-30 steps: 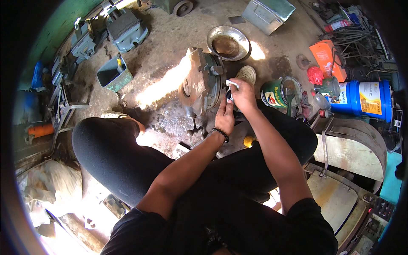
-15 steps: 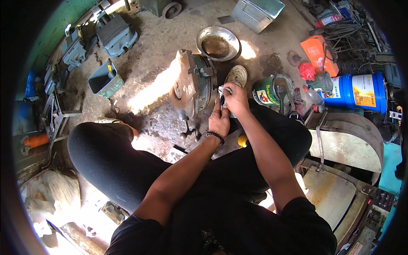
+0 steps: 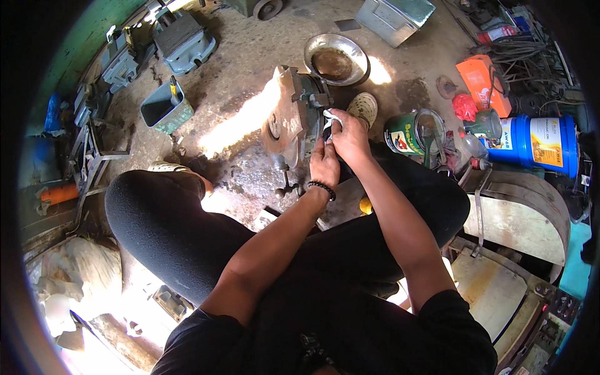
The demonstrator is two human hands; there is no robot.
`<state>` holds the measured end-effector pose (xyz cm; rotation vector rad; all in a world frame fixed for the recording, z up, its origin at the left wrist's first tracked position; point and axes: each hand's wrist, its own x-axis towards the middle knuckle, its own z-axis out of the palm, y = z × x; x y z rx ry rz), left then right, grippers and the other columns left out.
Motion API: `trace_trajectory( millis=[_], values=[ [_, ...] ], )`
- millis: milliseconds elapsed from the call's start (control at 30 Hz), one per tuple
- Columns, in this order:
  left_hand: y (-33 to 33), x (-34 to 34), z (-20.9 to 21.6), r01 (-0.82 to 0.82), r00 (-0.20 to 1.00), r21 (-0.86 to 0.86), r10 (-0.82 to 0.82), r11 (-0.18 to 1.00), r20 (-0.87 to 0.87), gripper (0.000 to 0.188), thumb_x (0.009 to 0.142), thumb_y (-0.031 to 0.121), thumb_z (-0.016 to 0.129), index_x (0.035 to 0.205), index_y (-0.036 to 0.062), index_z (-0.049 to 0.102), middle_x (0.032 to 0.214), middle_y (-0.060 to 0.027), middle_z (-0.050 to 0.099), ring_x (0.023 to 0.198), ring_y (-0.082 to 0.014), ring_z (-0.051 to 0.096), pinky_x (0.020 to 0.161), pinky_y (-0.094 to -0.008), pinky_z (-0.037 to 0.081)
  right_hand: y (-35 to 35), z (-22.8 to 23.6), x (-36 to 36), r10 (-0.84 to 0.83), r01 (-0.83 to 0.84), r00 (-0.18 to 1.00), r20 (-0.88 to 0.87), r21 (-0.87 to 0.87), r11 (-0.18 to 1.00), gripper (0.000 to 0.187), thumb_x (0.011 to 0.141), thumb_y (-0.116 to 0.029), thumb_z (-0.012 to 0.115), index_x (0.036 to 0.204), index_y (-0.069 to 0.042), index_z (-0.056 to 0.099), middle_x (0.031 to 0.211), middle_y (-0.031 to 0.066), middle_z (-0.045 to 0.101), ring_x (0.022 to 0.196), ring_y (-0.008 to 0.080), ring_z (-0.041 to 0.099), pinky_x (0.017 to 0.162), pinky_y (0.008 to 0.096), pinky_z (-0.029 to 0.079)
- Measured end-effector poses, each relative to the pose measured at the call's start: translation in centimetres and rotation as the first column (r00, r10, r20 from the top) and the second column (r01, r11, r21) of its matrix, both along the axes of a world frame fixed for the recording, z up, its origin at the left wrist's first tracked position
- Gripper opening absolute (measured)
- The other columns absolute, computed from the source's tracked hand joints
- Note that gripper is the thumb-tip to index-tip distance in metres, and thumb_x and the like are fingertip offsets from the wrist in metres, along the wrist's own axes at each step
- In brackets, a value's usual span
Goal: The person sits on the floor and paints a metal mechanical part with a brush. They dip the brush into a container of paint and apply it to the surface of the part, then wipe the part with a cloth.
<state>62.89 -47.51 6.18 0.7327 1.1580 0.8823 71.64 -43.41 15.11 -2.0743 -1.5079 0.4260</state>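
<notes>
Between my legs my two hands are close together, just right of a heavy round metal machine part (image 3: 304, 103). My right hand (image 3: 351, 136) is closed on a white cloth (image 3: 332, 116), which shows past its fingertips. My left hand (image 3: 324, 164) has its fingers curled round a small dark object (image 3: 327, 133), partly hidden by the fingers and the cloth; its kind I cannot make out. The cloth touches the upper end of that object. A T-shaped metal handle (image 3: 287, 182) juts from the lower side of the machine part.
A metal basin (image 3: 359, 75) lies beyond the machine part. Right of my hands stand a green can (image 3: 400, 139) with a brush in it and a blue bucket (image 3: 572, 147). A green-grey bin (image 3: 178, 119) is at left. A curved guard (image 3: 519, 219) sits by my right knee.
The whole scene has shifted slightly to the right in the view. My hands stay together by the machine part, with the right fingers a little differently placed on the cloth.
</notes>
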Motion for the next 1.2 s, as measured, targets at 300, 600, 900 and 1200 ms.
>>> trace_trajectory(
  millis=[300, 600, 900, 1200],
  values=[
    [0.9, -0.5, 1.2, -0.024, 1.0, 0.045, 0.024, 0.999, -0.014, 0.045, 0.105, 0.024, 0.049, 0.136, -0.0091, 0.05, 0.122, -0.0146, 0.065, 0.111, -0.0175, 0.059, 0.094, -0.028, 0.046, 1.2, -0.4, -0.6, -0.062, 0.061, 0.998, 0.002, 0.091, 0.994, 0.026, 0.089, -0.008, 0.059, 0.11, 0.0, 0.071, 0.105, 0.0237, 0.07, 0.096, 0.0372, 0.069, 0.086, 0.0412, 0.054],
    [0.6, -0.5, 1.0, -0.104, 0.995, 0.01, 0.104, 0.994, 0.001, 0.049, 0.106, 0.027, 0.049, 0.139, -0.0075, 0.048, 0.123, -0.016, 0.065, 0.11, -0.0184, 0.06, 0.094, -0.0297, 0.047, 1.4, 0.8, -1.7, -0.069, 0.07, 0.997, -0.015, 0.091, 0.993, 0.017, 0.089, -0.009, 0.062, 0.102, -0.004, 0.072, 0.087, 0.0226, 0.07, 0.083, 0.0397, 0.069, 0.076, 0.0444, 0.054],
    [0.7, -0.7, 1.7, -0.075, 0.995, 0.035, 0.077, 0.997, -0.066, 0.051, 0.104, 0.026, 0.05, 0.139, -0.0099, 0.047, 0.125, -0.0189, 0.064, 0.113, -0.0201, 0.059, 0.096, -0.0296, 0.046, 1.5, 0.0, -1.8, -0.097, 0.101, 0.995, -0.032, 0.196, 0.975, 0.012, 0.088, -0.009, 0.064, 0.097, -0.007, 0.071, 0.079, 0.0207, 0.069, 0.075, 0.0391, 0.069, 0.068, 0.0446, 0.053],
    [1.0, -0.8, 1.3, -0.123, 0.992, -0.053, 0.123, 0.991, -0.002, 0.052, 0.102, 0.024, 0.05, 0.139, -0.0128, 0.045, 0.131, -0.0217, 0.061, 0.119, -0.0237, 0.057, 0.099, -0.031, 0.044, 1.8, -0.5, -2.0, -0.093, 0.085, 0.995, 0.047, 0.146, 0.986, 0.014, 0.086, -0.014, 0.067, 0.095, -0.005, 0.073, 0.084, 0.0175, 0.071, 0.08, 0.0376, 0.069, 0.071, 0.0424, 0.054]
  ],
)
